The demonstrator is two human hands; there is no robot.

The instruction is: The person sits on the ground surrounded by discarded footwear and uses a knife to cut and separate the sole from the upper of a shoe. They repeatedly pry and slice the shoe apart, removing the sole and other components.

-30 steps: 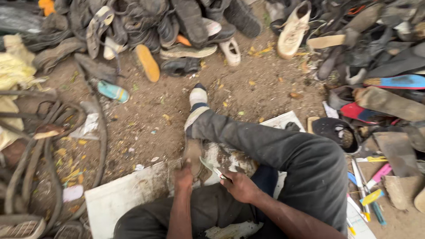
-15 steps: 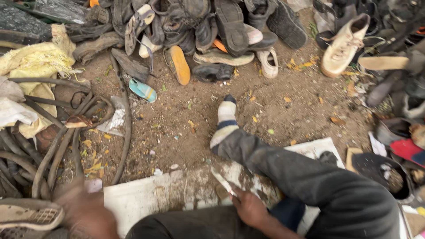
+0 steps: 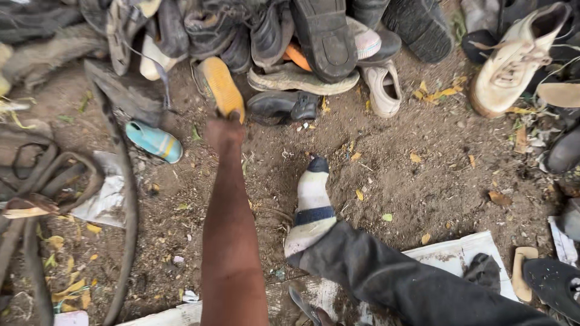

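My left arm reaches forward over the dirt, and my left hand (image 3: 225, 130) closes on the near end of a yellow-soled shoe (image 3: 221, 87) at the edge of a shoe pile. Only a sliver of my right hand (image 3: 324, 317) shows at the bottom edge, holding a thin metal blade (image 3: 301, 303). My leg in dark trousers (image 3: 386, 281) stretches out beside the arm and ends in a white sock with a dark band (image 3: 313, 208).
Worn shoes are heaped along the top, among them a black shoe (image 3: 283, 107) and a white sneaker (image 3: 513, 60). A small turquoise shoe (image 3: 154, 140) lies left of my hand. Rubber strips (image 3: 127, 199) curl at left. A dirty white board (image 3: 462, 253) lies under my leg.
My left hand left the board near my lap, swung out to the left, then reached forward and took the yellow-soled shoe. The view tilted forward toward the pile.
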